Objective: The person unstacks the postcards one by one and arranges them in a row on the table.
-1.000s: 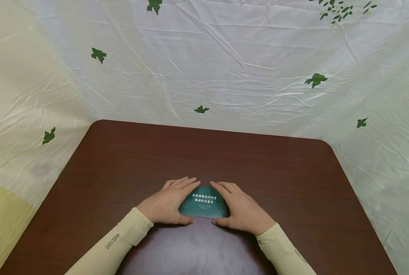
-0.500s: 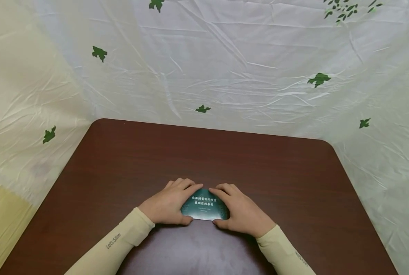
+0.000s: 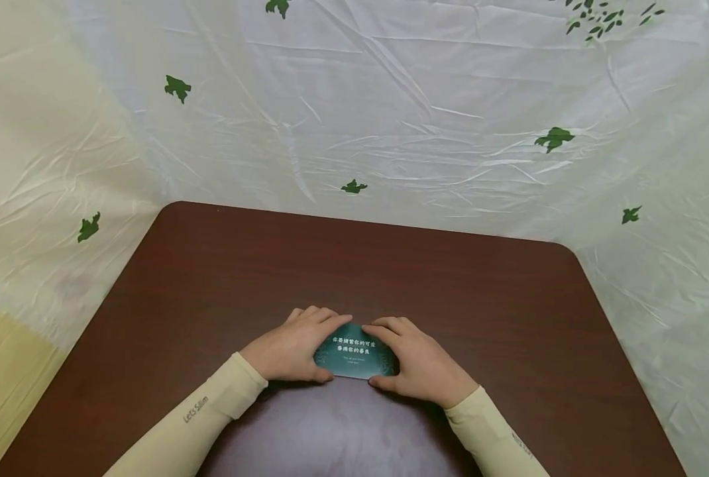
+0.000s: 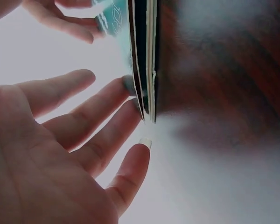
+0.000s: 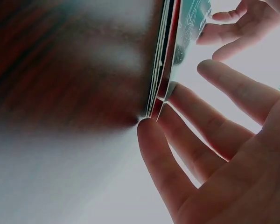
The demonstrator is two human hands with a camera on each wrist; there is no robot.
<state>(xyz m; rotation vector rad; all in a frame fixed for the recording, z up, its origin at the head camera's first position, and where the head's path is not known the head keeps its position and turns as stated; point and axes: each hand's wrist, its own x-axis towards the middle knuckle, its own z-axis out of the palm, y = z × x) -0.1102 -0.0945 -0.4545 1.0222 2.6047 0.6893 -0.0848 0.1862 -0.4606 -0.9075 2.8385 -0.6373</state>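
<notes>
A small stack of thin green booklets [image 3: 354, 358], its cover printed with white lettering, is held between both hands low in the head view. My left hand [image 3: 291, 348] grips its left end, thumb at the near edge and fingers at the far edge. From the right end my right hand [image 3: 421, 364] holds it in the same way. In the left wrist view, dark and pale layers show along the stack's edge [image 4: 144, 51], with fingertips touching its corner. The right wrist view shows the layered edge [image 5: 162, 60] too, fingertips against the corner.
The brown tabletop [image 3: 354, 265] has rounded far corners and carries a pale glare near its front. White cloth [image 3: 426, 146] with green leaf prints hangs behind the table and at both sides. Yellow cloth [image 3: 8, 377] shows at lower left.
The stack shifts and tilts slightly between the hands, its glossy cover catching light differently. The index fingers have come a little closer together along the far edge. Otherwise both hands stay in place.
</notes>
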